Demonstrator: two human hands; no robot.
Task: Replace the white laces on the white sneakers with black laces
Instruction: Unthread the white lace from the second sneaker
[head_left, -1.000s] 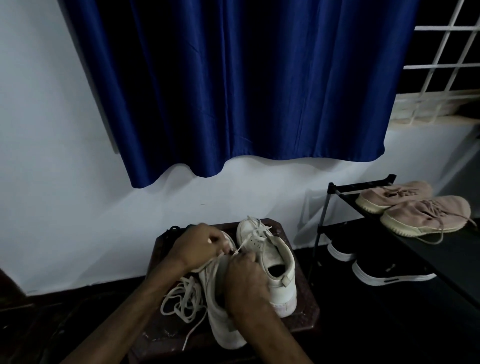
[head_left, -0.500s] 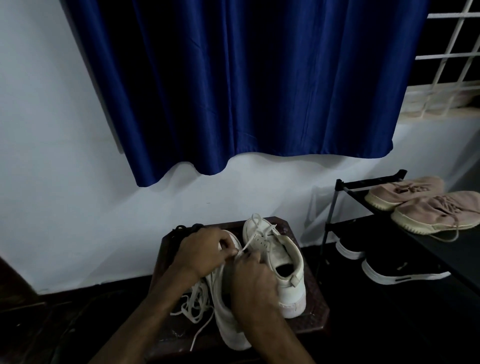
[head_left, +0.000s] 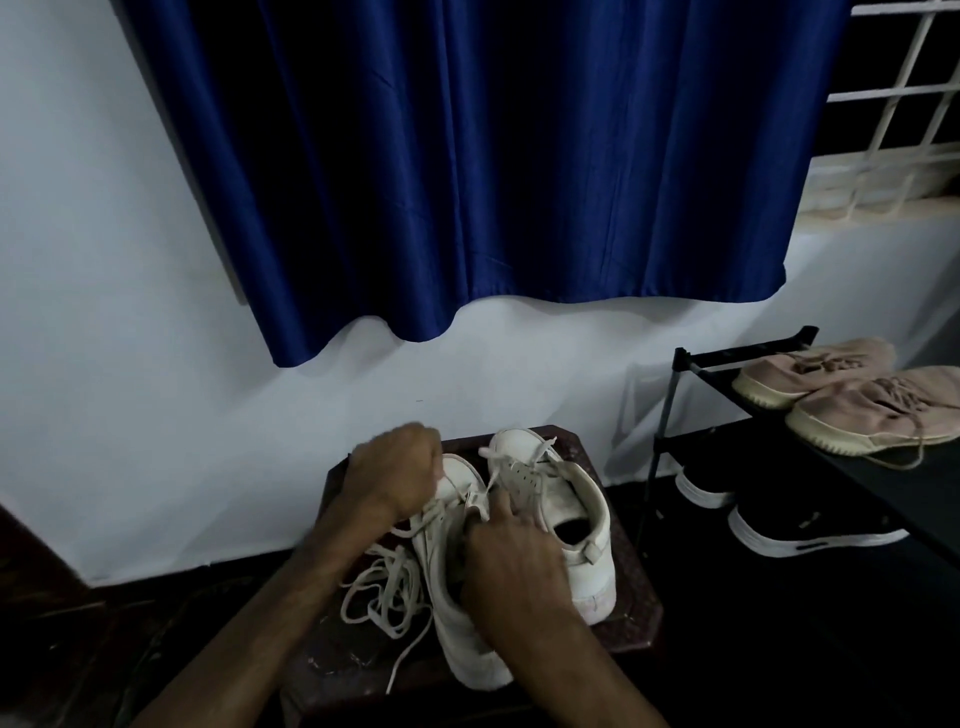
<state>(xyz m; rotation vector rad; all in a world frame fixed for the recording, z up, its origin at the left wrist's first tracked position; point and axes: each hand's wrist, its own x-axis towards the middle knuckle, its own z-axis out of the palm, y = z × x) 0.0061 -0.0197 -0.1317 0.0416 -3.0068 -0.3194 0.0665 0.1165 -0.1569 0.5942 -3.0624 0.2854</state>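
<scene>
K: Left hand (head_left: 395, 473) has drawn back toward the toe since half a second ago. Gap to right hand (head_left: 511, 561) is wider.

R: Grip?

K: Left fist is clenched on the white lace (head_left: 387, 582), with a strand running from it back to the eyelets. Right lies over the tongue and collar of the near sneaker (head_left: 467, 649), forefinger straight at the eyelet row. Can't tell if it clamps anything underneath.

R: Shoe relative to the fist?

K: Directly under and behind it. Long axis runs from the toe, under the left fist, to the heel nearest the person. The pull looks to go along that axis, away from the body. Left is nearer the toe-end eyelets; right just steadies, I'd judge.

R: Slack?

K: Heaped below the fist, left of the shoe, on the stool (head_left: 628, 618). Far sneaker (head_left: 587, 561) sits against the near one, beyond the right hand, white lace still in it.

R: Black laces?

K: Can't pick them out.
</scene>
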